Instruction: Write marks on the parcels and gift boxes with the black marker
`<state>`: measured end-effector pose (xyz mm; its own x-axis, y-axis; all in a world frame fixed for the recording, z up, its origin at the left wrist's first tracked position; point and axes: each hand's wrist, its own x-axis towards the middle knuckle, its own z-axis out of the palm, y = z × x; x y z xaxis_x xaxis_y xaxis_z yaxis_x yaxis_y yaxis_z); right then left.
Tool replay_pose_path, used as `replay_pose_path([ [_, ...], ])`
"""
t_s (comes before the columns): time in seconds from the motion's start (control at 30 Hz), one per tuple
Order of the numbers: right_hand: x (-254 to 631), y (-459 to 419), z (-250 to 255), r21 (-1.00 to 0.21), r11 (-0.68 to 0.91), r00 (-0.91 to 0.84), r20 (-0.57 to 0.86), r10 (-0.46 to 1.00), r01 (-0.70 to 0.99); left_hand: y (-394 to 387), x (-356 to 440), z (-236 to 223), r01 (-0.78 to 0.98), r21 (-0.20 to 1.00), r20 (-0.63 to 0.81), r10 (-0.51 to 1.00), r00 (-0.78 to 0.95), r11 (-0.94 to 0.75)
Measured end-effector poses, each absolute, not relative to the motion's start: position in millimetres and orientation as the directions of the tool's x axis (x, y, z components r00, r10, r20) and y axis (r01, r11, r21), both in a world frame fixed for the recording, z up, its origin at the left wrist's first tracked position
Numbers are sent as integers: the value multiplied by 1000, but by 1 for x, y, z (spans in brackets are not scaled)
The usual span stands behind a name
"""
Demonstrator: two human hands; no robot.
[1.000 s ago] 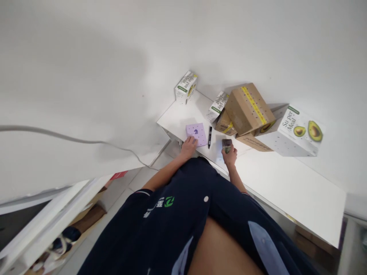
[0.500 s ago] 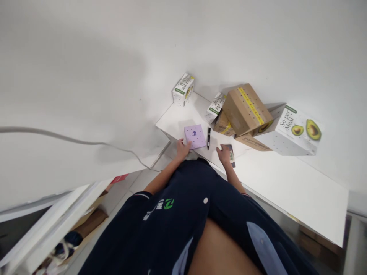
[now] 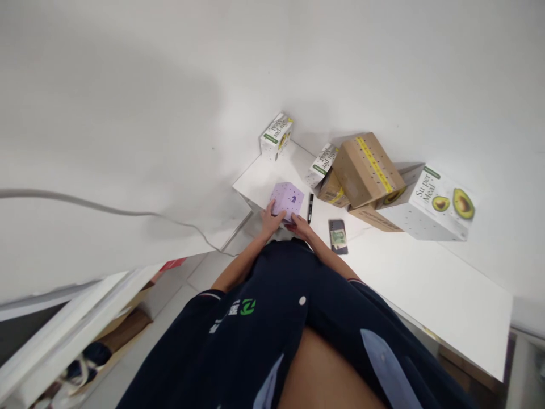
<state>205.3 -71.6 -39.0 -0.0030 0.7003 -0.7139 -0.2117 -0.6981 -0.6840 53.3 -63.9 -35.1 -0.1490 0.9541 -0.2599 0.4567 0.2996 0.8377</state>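
Leaning, seemingly — purple box (image 3: 288, 196) between hands (image 3: 269, 221) (image 3: 301, 226)

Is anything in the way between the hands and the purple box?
No, nothing visible: the left hand and right hand both touch the purple box. The black marker lies to its right, not between them.

purple box (image 3: 286, 196) | dark specks, one larger motif | tilted | at near edge of white table (image 3: 426, 284)
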Motion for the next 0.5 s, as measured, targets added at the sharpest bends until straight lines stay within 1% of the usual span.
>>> replay_pose_path([
  [0.07,202,-66,-39,-687,-707,-24,-714,699,-167,-58,49,-29,480,822,-237,951,-199,305],
  [0.2,207,-54,-35,-741,-671,26,-671,741,8,-33,36,-27,526,788,-159,931,-329,320],
  [0.33,218,-59,-29,-748,-661,92,-655,750,63,5,22,-32,555,793,-66,940,-334,252],
  [0.4,223,-64,-27,-743,-665,123,-655,745,76,23,19,-33,529,812,-45,930,-366,248],
  [0.5,233,-61,-21,-765,-633,184,-610,771,116,44,19,-30,412,856,-106,886,-451,312],
])
